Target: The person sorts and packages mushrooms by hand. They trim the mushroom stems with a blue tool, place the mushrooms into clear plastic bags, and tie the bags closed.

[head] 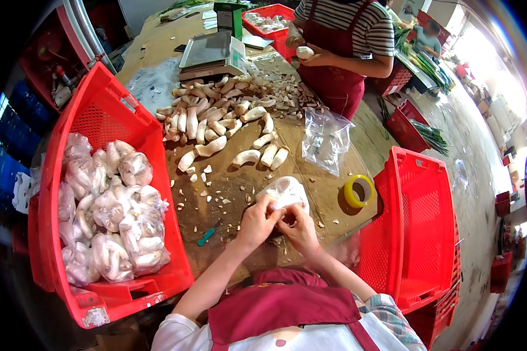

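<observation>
A clear plastic bag of pale mushrooms (285, 191) rests on the table right in front of me. My left hand (258, 221) pinches its near end with thumb and forefinger. Beside it, the fingers of my right hand (297, 228) close on the same gathered plastic, and the two hands almost touch. The exact grip on the bag's mouth is hidden behind the fingers. Loose king oyster mushrooms (270, 154) lie just beyond the bag, with a large heap of mushrooms (202, 116) farther back. Mushroom trimmings (203, 193) and a teal-handled knife (206, 237) lie left of my hands.
A red crate (103, 105) of bagged mushrooms (114, 210) stands at left, stacked red crates (426, 228) at right. Yellow tape (359, 191) and clear plastic bags (326, 140) lie on the table's right side. Behind the heap is a scale (213, 55). A co-worker (340, 39) holds a mushroom.
</observation>
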The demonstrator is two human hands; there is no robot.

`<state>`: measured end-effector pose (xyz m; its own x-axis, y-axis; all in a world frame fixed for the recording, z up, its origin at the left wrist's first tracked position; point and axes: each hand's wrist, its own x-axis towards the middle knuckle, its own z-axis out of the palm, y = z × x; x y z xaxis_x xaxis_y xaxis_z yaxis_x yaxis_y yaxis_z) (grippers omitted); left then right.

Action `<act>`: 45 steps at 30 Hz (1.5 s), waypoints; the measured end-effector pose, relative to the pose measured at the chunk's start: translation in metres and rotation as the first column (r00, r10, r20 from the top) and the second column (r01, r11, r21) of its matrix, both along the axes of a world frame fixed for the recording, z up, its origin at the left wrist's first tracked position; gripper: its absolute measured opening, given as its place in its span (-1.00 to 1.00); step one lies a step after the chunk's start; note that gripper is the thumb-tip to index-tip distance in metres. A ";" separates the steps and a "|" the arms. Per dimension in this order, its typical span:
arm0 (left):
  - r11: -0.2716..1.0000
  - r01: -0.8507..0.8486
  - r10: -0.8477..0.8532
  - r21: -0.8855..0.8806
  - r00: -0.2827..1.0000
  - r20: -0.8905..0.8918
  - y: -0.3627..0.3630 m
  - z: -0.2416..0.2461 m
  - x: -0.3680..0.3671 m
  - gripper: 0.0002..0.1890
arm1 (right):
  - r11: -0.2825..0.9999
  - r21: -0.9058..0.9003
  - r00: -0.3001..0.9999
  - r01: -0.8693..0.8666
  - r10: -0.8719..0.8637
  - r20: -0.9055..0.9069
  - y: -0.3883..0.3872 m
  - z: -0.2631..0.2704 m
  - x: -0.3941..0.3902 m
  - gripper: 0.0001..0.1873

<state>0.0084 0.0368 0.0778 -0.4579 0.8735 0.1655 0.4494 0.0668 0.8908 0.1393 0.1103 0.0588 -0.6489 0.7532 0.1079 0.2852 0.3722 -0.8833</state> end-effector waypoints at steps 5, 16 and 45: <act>0.927 0.220 -0.019 0.304 0.837 -0.547 0.014 0.062 0.013 -0.89 | 0.962 0.259 0.992 0.081 -0.054 -0.110 0.009 0.000 0.015 -0.59; 0.949 0.285 -0.291 0.133 0.956 0.028 -0.010 -0.012 -0.013 -0.58 | 0.971 0.238 0.990 -0.028 0.060 -0.128 0.005 0.000 0.016 -0.85; 0.934 -0.355 0.175 -0.024 0.516 -0.839 0.194 -0.073 -0.178 -0.46 | 0.939 -0.240 0.967 0.246 -0.223 0.119 0.042 -0.008 0.014 -0.80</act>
